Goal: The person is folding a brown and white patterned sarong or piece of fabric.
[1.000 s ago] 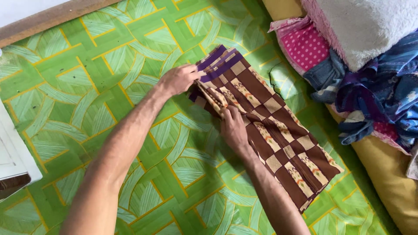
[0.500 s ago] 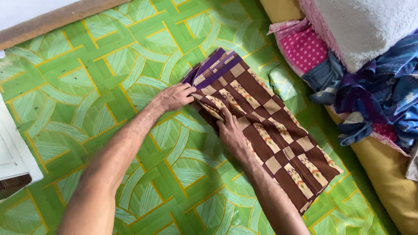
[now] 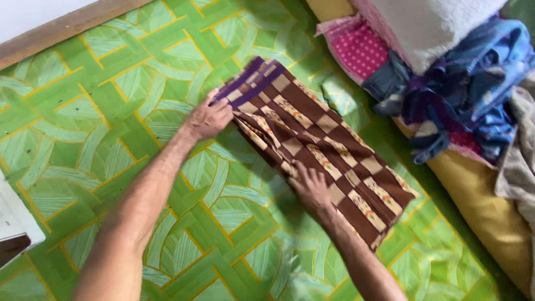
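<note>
My right hand (image 3: 310,187) is the nearest. It lies flat, palm down, with the fingers spread open, and it presses on the near long edge of the cloth (image 3: 329,150). It does not grip anything; it only rests on the fabric.

My left hand (image 3: 207,120) is a little farther, at the left end of the cloth. Its fingers are curled against the edge of the folded layers there. I cannot tell if they pinch the fabric or only push on it, because the fingertips are hidden by the hand itself.

The cloth is folded into a long strip with brown and beige squares, and purple stripes show at the end by my left hand. It lies on the mat (image 3: 111,111) and runs diagonally, from the upper middle down to the right. Several layers show along its near edge, between my two hands.

The mat is green with yellow lines and a leaf pattern. Beyond the cloth, to the right, a pile (image 3: 446,83) of clothes sits on a yellow cushion (image 3: 485,206): pink dotted fabric, blue fabric and something white and fluffy. At the top left a wooden board (image 3: 61,25) borders the mat.
</note>
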